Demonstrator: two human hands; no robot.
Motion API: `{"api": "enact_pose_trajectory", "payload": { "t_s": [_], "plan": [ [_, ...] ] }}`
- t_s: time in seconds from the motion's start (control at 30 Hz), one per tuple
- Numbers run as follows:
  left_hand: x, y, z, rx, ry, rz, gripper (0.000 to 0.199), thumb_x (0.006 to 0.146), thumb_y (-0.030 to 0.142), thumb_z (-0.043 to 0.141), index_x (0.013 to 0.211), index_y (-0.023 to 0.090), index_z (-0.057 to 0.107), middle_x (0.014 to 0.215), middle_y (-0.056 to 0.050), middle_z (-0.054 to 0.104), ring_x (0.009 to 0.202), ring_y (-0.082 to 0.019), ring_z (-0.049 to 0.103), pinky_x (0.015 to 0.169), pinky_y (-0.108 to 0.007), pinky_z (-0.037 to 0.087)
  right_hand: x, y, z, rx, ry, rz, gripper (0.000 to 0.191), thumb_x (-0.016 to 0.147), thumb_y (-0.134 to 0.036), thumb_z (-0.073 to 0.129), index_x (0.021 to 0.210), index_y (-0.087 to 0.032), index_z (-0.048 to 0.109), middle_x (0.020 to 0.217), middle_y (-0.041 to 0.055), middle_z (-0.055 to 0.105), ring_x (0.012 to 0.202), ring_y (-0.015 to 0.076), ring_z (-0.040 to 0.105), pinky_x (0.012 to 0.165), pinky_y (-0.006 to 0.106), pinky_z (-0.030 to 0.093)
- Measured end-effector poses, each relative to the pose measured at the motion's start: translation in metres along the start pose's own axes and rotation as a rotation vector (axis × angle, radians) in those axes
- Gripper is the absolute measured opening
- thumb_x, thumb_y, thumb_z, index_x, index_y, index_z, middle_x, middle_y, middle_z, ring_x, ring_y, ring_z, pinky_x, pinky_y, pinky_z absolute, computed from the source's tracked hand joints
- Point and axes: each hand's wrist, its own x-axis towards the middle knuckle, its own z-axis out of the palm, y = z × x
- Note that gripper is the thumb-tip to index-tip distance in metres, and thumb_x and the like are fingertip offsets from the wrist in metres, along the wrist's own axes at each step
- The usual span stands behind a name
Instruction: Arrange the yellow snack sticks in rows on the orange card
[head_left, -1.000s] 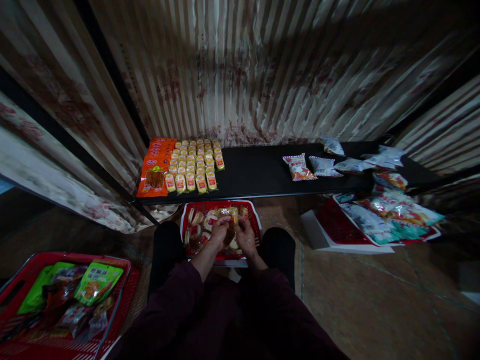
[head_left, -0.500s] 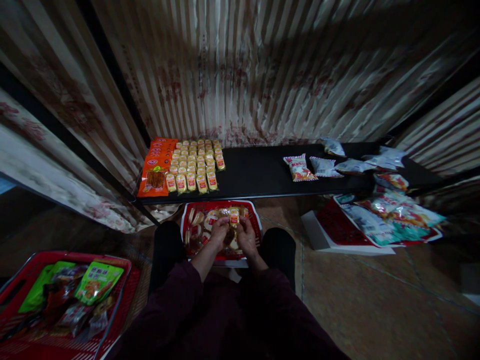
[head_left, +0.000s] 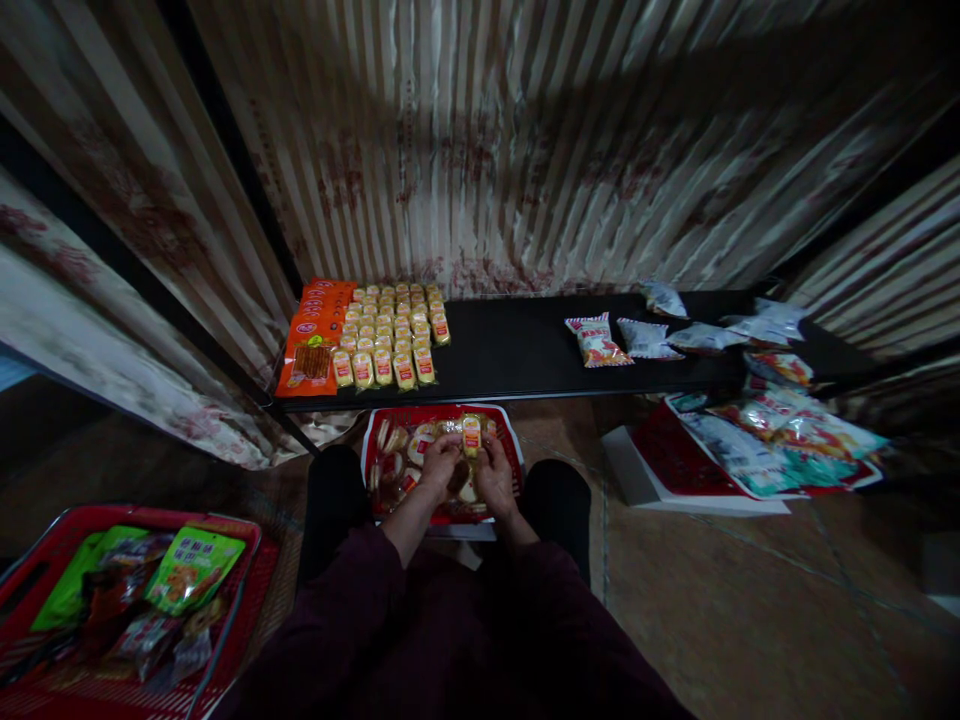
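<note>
A small yellow snack packet (head_left: 471, 434) with a red label is held between my left hand (head_left: 441, 462) and my right hand (head_left: 493, 474). Fingers of both hands are closed on its lower part. Beneath them is a red basket (head_left: 368, 450) with a white rim, holding round packaged snacks (head_left: 421, 445) and more small packets. On the black shelf (head_left: 510, 350) beyond, similar yellow packets (head_left: 382, 368) lie in close rows. Orange snack bags (head_left: 311, 345) overlap at their left.
Blue-white snack bags (head_left: 649, 340) and a red-white bag (head_left: 598, 340) lie on the shelf's right part. A second red basket (head_left: 660, 450) heaped with bags stands below. At lower left, another red basket (head_left: 247, 590) holds green bags (head_left: 195, 570). A striped curtain (head_left: 480, 150) hangs behind.
The yellow packet is now slightly higher and more upright between my hands, its label showing more fully. The other items lie as before; the view has shifted slightly.
</note>
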Motion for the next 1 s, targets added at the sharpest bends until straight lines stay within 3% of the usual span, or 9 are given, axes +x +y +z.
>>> {"api": "enact_pose_trajectory", "payload": {
  "t_s": [0.43,0.63,1.0],
  "plan": [
    [0.007,0.007,0.006,0.074,-0.029,0.153,0.025,0.067,0.004,0.054,0.080,0.017,0.072,0.089,-0.005,0.073,0.084,-0.014,0.065,0.084,-0.028,0.049,0.007,-0.028,-0.001,0.008,0.012,-0.016,0.040,0.085,-0.031,0.043,0.122,-0.021,0.055,0.119,0.0092,0.064,0.109,0.0216,0.061,0.099,0.041,0.046],
    [0.008,0.018,0.012,0.074,-0.021,0.202,0.027,0.064,0.002,0.053,0.077,0.017,0.072,0.086,-0.006,0.074,0.080,-0.014,0.066,0.081,-0.028,0.050,0.016,-0.043,-0.003,-0.035,-0.013,-0.056,0.038,0.086,-0.030,0.042,0.120,-0.021,0.056,0.118,0.0093,0.063,0.109,0.0218,0.060,0.099,0.039,0.045],
    [0.006,0.044,0.017,0.042,-0.045,0.209,0.024,0.063,0.006,0.055,0.078,0.016,0.072,0.089,-0.007,0.074,0.081,-0.015,0.066,0.083,-0.030,0.050,0.038,-0.048,0.002,-0.093,-0.010,-0.136,0.038,0.087,-0.031,0.042,0.119,-0.021,0.059,0.117,0.0100,0.065,0.108,0.0225,0.060,0.099,0.040,0.044]
  ]
}}
